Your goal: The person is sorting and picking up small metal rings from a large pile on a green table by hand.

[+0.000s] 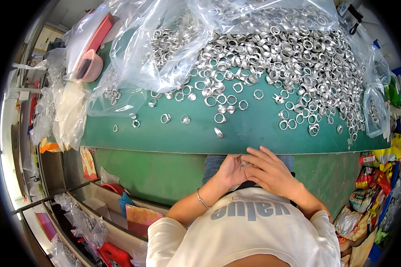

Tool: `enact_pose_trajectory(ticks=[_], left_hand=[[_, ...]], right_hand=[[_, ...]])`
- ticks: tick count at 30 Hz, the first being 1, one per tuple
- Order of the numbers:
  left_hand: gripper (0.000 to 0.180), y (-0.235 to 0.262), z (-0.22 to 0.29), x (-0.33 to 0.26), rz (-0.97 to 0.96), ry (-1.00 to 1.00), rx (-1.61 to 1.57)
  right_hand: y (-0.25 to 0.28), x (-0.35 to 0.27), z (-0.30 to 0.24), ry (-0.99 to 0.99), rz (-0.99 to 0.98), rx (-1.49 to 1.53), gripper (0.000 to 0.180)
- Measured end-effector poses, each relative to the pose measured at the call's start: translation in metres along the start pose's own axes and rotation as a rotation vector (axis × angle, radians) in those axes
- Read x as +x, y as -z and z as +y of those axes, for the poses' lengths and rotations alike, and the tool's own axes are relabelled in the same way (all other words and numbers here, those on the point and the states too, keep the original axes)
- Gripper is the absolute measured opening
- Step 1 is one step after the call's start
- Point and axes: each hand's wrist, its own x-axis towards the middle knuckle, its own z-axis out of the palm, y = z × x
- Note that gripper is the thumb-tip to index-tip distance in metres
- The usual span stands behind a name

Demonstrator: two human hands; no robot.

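In front of my waist, just off the table's near edge, my two hands meet. A small silver ring (pixel 243 163) shows at the fingers of my left hand (pixel 230 171), which is curled about it; part of that hand is hidden by the other. My right hand (pixel 272 172) lies across with its fingers stretched out and slightly apart, touching the left. On the green tabletop (pixel 165 140) beyond, a big heap of silver rings (pixel 298 58) spreads out, with several loose ones nearer me. The closest loose ring (pixel 218 132) stands out near the edge.
Clear plastic bags (pixel 165 80) partly cover the heap at the back and sides. A pink cup (pixel 90 66) stands at the far left. Drawers or shelves (pixel 133 200) with bagged items are at my left. Colourful packages (pixel 365 187) are stacked at my right.
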Motion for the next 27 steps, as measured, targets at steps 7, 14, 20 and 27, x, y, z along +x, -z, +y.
enact_pose_trajectory(ticks=[7, 14, 20, 27], left_hand=[[0.03, -0.003, -0.014, 0.017, 0.255, 0.033, 0.425], [0.028, -0.022, -0.02, 0.02, 0.084, 0.106, 0.444], [0.026, -0.033, -0.025, 0.02, 0.264, 0.074, 0.48], [0.02, -0.016, -0.024, 0.025, 0.256, 0.023, 0.513]], right_hand=[[0.022, -0.001, 0.023, -0.384, 0.572, -0.451, 0.032], [0.011, -0.017, 0.025, -0.333, 0.514, -0.335, 0.039], [0.021, -0.035, 0.047, -0.75, 0.576, -0.55, 0.059], [0.003, 0.021, 0.021, -0.453, 0.532, -0.183, 0.067]])
